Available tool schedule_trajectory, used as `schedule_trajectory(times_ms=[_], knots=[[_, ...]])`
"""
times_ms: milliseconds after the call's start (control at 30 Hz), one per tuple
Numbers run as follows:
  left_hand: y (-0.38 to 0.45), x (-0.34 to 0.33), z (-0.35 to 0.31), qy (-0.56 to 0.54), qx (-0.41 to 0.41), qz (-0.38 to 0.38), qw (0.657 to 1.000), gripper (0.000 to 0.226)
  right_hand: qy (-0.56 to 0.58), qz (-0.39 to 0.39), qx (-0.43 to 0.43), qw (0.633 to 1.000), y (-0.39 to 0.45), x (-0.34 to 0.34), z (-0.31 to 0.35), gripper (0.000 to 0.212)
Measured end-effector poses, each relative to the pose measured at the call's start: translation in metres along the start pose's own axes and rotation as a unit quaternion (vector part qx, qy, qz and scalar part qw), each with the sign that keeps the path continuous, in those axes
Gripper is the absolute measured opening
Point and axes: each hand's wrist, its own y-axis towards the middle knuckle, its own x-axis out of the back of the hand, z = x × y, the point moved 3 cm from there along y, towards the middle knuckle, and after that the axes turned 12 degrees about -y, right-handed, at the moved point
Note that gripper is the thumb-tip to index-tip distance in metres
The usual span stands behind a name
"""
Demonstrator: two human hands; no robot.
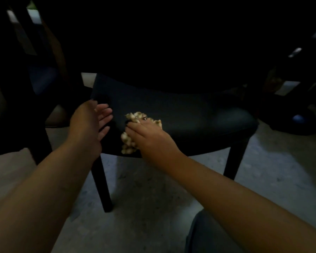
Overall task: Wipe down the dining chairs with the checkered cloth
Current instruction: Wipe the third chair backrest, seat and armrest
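From the head camera, a bunched checkered cloth (130,141) is seen pressed onto the dark padded seat of a chair (190,115) by the right hand (150,137), whose fingers are laid over it near the seat's front left corner. The left hand (91,123) is held just beside it, fingers spread and gripping nothing, above the seat's left edge, over a pale floor (153,207)
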Motion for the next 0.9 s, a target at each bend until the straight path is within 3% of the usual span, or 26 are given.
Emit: schedule_trajectory(times_ms=[67, 133, 200, 267, 300, 333, 467, 600, 767, 900], knots=[[0.003, -0.012, 0.007, 0.092, -0.038, 0.026, 0.995, 0.019, -0.011, -0.006, -0.021, 1.000, -0.025, 0.007, -0.028, 0.044], [0.003, -0.020, 0.013, 0.263, -0.160, 0.075, 0.949, 0.013, -0.026, -0.001, -0.057, 0.998, -0.051, 0.015, -0.059, 0.051], [-0.002, -0.027, 0.024, 0.431, -0.274, 0.145, 0.847, 0.023, -0.039, 0.002, -0.101, 0.994, -0.073, 0.024, -0.091, 0.048], [-0.004, -0.032, 0.041, 0.589, -0.314, 0.216, 0.713, 0.047, -0.039, -0.009, -0.142, 0.989, -0.092, 0.031, -0.118, 0.045], [-0.003, -0.032, 0.045, 0.632, -0.315, 0.232, 0.669, 0.055, -0.037, -0.015, -0.169, 0.985, -0.099, 0.033, -0.130, 0.046], [-0.002, -0.032, 0.045, 0.649, -0.308, 0.238, 0.654, 0.059, -0.038, -0.022, -0.202, 0.978, -0.108, 0.034, -0.142, 0.048], [-0.002, -0.032, 0.037, 0.648, -0.297, 0.248, 0.656, 0.062, -0.020, -0.082, -0.394, 0.915, -0.143, 0.045, -0.186, 0.047], [-0.003, -0.035, 0.039, 0.651, -0.297, 0.244, 0.654, 0.062, 0.136, -0.151, -0.664, 0.720, -0.159, 0.039, -0.205, 0.028], [-0.002, -0.035, 0.039, 0.649, -0.305, 0.241, 0.654, 0.060, 0.200, -0.198, -0.750, 0.599, -0.162, 0.015, -0.168, 0.022], [-0.001, -0.037, 0.040, 0.650, -0.313, 0.245, 0.647, 0.061, 0.316, -0.177, -0.785, 0.502, -0.164, 0.007, -0.149, 0.026]])
